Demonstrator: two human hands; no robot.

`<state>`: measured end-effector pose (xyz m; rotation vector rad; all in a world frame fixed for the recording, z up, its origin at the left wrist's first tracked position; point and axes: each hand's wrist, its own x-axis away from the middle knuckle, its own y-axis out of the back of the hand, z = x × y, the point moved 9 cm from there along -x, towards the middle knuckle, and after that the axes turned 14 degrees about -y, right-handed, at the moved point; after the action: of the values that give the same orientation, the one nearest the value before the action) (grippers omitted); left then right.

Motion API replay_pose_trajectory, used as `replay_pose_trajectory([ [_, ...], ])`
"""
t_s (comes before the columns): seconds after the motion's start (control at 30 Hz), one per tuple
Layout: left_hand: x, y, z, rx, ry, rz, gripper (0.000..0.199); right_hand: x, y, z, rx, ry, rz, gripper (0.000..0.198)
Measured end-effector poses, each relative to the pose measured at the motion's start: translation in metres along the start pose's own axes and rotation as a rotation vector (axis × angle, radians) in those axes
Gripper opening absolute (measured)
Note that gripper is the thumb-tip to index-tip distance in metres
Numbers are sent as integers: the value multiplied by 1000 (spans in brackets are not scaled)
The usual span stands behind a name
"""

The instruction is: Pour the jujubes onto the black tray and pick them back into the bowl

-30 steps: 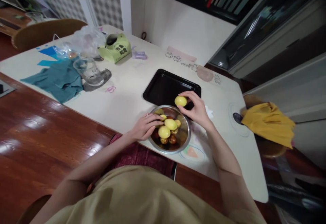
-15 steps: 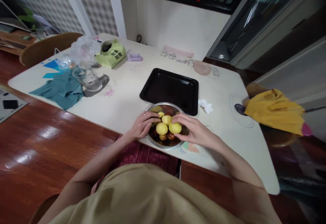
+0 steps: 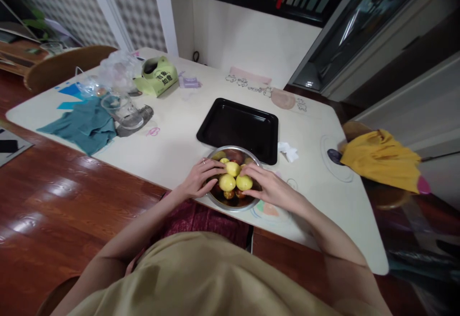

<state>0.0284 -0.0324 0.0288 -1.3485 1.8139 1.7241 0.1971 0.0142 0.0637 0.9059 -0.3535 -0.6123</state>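
A metal bowl (image 3: 233,207) stands at the near edge of the table, filled with yellow fruits (image 3: 227,182) and smaller red-brown ones. My left hand (image 3: 199,178) clasps the bowl's left rim, its fingers reaching over the fruit inside. My right hand (image 3: 270,187) lies over the bowl's right side, its fingers and thumb curled around one yellow fruit (image 3: 244,182) that rests on the pile. An empty black tray (image 3: 239,127) lies just behind the bowl, touching it.
On the white table (image 3: 179,134) are a crumpled tissue (image 3: 288,150) right of the tray, and at the far left a glass jug (image 3: 122,110), teal cloth (image 3: 86,124), plastic bag and green box (image 3: 157,74). A yellow cloth (image 3: 381,158) hangs over a chair at the right.
My right hand carried a yellow fruit from above the tray down into the bowl and set it on the pile. The left hand stayed at the bowl's rim.
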Motion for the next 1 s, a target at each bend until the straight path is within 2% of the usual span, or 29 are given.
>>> replay_pose_trajectory([
  [0.27, 2, -1, 1, -17, 2, 0, 37, -4, -5, -6, 13, -43, 22, 44],
  [0.47, 5, -3, 3, -11, 7, 8, 41, -4, 0, -9, 4, -52, 15, 51],
  [0.83, 5, -3, 3, -28, 4, 10, 42, -1, 14, -6, -60, -85, 29, 48],
  [1.0, 6, -4, 4, -4, 17, 4, 44, -5, 36, -16, -30, -118, -79, 31],
])
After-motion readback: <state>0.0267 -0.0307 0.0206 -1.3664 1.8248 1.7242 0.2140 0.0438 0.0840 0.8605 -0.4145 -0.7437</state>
